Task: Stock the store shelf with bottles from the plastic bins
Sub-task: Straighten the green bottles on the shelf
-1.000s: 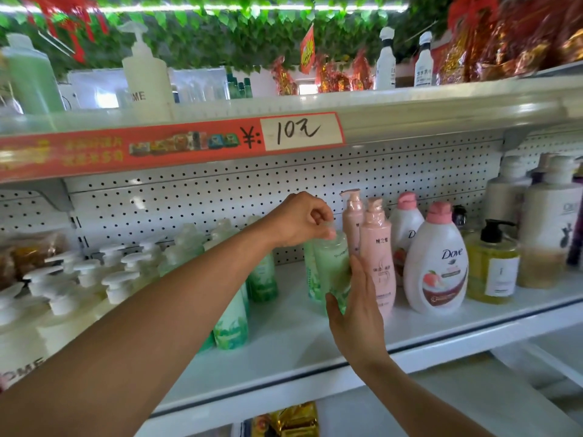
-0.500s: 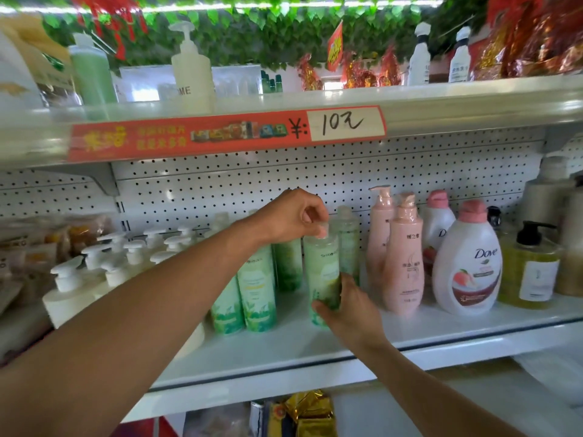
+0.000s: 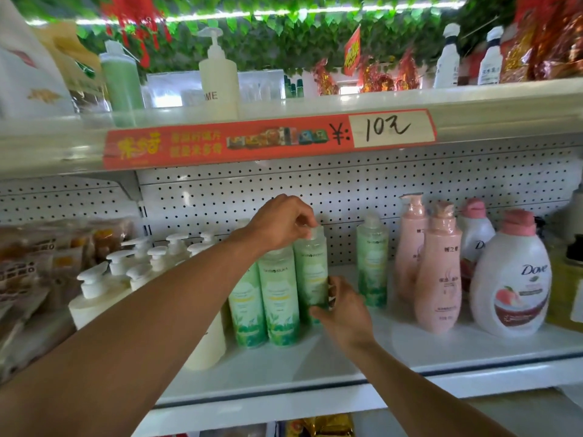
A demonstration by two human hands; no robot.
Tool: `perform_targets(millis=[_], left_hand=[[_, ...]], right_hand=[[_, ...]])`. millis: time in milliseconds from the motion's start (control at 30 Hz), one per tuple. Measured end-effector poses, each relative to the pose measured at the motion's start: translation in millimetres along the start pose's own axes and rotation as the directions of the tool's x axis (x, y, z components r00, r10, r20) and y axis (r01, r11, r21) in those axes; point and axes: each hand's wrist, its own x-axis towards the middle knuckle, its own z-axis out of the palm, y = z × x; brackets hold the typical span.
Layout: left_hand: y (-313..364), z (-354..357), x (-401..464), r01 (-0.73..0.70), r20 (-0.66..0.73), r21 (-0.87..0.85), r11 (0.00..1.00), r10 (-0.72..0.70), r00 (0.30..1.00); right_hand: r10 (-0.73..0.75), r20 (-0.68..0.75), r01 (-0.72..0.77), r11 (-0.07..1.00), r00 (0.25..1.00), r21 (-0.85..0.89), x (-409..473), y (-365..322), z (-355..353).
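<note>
- Our left hand (image 3: 284,220) pinches the cap of the upright green bottle (image 3: 310,272); our right hand (image 3: 345,305) grips its base.
- The bottle touches the green row (image 3: 277,298) on its left.

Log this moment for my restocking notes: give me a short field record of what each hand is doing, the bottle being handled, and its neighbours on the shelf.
left hand: left hand pinches the cap of the held green bottle from above
right hand: right hand grips that bottle low on its side
bottle state: upright, at shelf level
left neighbours: two green bottles close beside it
right neighbour: lone green bottle, apart
further right: pink pump bottles, Dove bottle
price tag: price tag reads 10
</note>
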Motion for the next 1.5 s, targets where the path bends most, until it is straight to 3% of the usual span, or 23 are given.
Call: perform_targets(millis=[467,667,767,867,933,1100,1167,1267,1500], left_hand=[[7.0,0.9,13.2,0.140,0.019,-0.088,0.986,-0.139,0.990],[7.2,1.6,13.5,0.164,0.025,-0.114,0.980,-0.162,0.986],[7.7,2.7,13.2,0.150,0.024,-0.120,0.981,-0.148,0.989],[6.8,4.2,12.7,0.130,0.018,-0.115,0.985,-0.129,0.992],[6.5,4.7,11.8,0.115,0.010,-0.112,0.987,-0.115,0.993],[6.3,3.2,8.1,0.079,0.015,-0.101,0.992,-0.078,0.997],[5.8,1.7,7.3,0.077,0.028,-0.111,0.991,-0.074,0.997],[5.7,1.1,6.0,0.086,0.045,-0.127,0.988,-0.081,0.996],[6.8,0.4,1.2,0.080,0.059,-0.107,0.991,-0.074,0.995]], right_hand=[[-0.029,-0.036,0.026,0.996,0.999,-0.089,8.2,11.3,1.3],[-0.133,-0.059,0.131,0.991,0.989,-0.031,6.8,16.4,-7.2],[-0.194,-0.213,0.210,0.976,0.958,0.055,4.1,19.2,-16.9],[-0.230,-0.455,0.271,0.962,0.860,0.027,4.0,21.3,-28.5],[-0.199,-0.511,0.264,0.963,0.836,0.057,8.8,23.6,-33.9],[0.066,-0.304,0.000,0.977,0.951,0.211,34.8,38.5,-34.3],[0.166,-0.276,-0.101,0.967,0.947,0.235,43.7,43.4,-33.2],[0.178,-0.323,-0.138,0.980,0.930,0.143,49.8,51.2,-32.3],[0.174,-0.227,-0.136,0.976,0.958,0.173,41.5,54.4,-35.5]])
